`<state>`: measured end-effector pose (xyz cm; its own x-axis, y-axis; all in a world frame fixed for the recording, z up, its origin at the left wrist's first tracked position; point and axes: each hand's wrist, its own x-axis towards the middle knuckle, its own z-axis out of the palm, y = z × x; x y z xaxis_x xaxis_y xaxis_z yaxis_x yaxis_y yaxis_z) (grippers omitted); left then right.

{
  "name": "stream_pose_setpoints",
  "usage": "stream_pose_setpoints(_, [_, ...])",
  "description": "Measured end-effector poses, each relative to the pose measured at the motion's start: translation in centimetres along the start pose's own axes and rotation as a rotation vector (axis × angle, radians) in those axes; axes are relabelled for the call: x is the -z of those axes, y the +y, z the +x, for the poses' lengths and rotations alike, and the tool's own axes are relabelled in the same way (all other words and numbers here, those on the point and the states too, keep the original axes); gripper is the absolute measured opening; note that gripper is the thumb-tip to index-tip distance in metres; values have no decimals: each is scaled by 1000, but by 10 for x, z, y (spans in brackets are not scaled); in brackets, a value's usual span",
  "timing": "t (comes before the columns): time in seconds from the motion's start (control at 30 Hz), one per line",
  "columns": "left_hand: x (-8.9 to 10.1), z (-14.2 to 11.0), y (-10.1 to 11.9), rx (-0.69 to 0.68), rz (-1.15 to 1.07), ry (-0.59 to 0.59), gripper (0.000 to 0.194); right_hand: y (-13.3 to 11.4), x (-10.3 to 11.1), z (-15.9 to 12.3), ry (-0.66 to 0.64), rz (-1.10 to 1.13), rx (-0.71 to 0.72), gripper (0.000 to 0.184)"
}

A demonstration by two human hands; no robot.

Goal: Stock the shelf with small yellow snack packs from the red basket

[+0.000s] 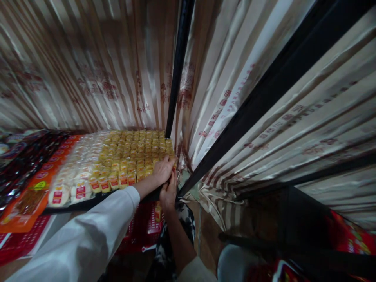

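My left hand (162, 170) reaches in a white sleeve to the near right corner of a shelf packed with rows of small yellow snack packets (133, 154). Its fingers curl over the last packets at the corner. My right hand (169, 190) comes up from below and meets it at the shelf edge, fingers pinched together near a yellow packet; what they grip is hidden. A black upright post (176, 78) rises just behind both hands.
White packets with red labels (73, 184) and orange and dark packs (26, 196) fill the shelf to the left. A red plastic basket (143, 229) sits below. Striped satin curtains (249, 98) hang behind and to the right, crossed by a black bar (264, 98).
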<state>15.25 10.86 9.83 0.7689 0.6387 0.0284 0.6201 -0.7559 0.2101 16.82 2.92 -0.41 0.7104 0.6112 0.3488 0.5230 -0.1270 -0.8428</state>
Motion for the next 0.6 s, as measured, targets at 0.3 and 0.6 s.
stream_pose_setpoints(0.3, [-8, -4, -5, -107, -96, 42, 22, 12, -3, 5, -24, -137, 57, 52])
stream_pose_setpoints(0.6, [-7, -6, -3, -105, -66, 113, 33, 13, -4, 6, -18, -168, 24, 47])
